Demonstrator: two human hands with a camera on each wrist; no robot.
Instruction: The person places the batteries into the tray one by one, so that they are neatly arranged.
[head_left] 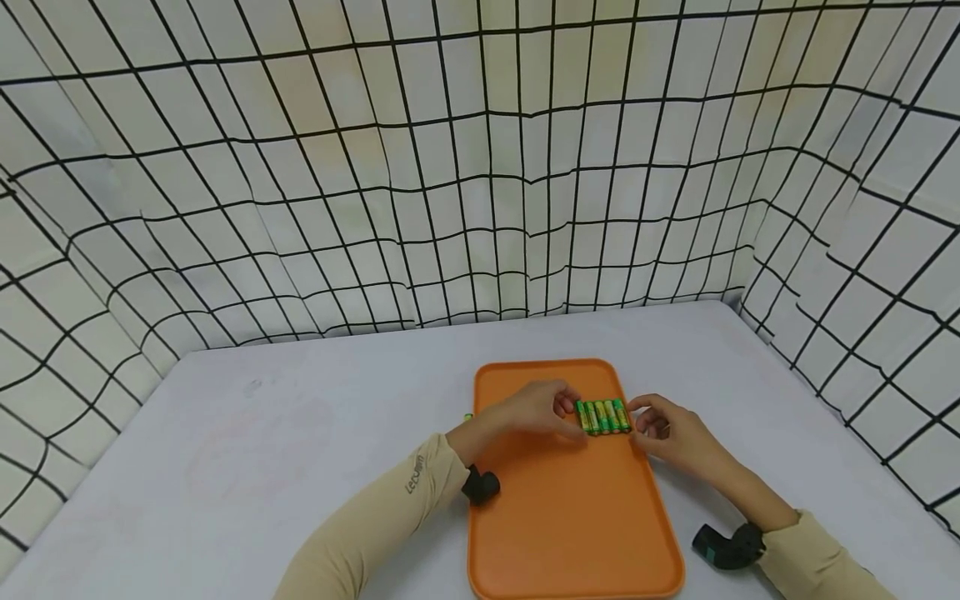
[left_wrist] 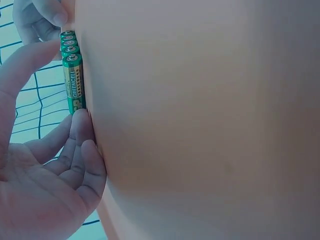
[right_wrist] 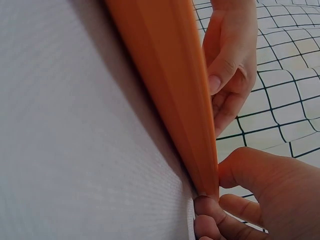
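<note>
Several green-and-gold batteries (head_left: pixel 603 417) lie side by side in a row on the orange tray (head_left: pixel 570 517), near its right rim. At the row's left end my left hand (head_left: pixel 536 408) grips with thumb and fingertips at opposite ends of the nearest batteries. In the left wrist view, the closest battery (left_wrist: pixel 74 82) shows "GREENCELL" lettering between these digits. My right hand (head_left: pixel 675 433) reaches over the right rim, its bent thumb and forefinger apart beside the row's right end. The right wrist view shows its fingers (right_wrist: pixel 207 212) against the tray's outer edge; the batteries are hidden there.
A white-covered table (head_left: pixel 300 442) bears the tray. Black-and-white grid walls (head_left: pixel 487 208) stand behind and at both sides. A small green thing (head_left: pixel 468 417) shows at the tray's left rim, mostly hidden by the left forearm. Black wrist cameras (head_left: pixel 727 547) hang below the wrists.
</note>
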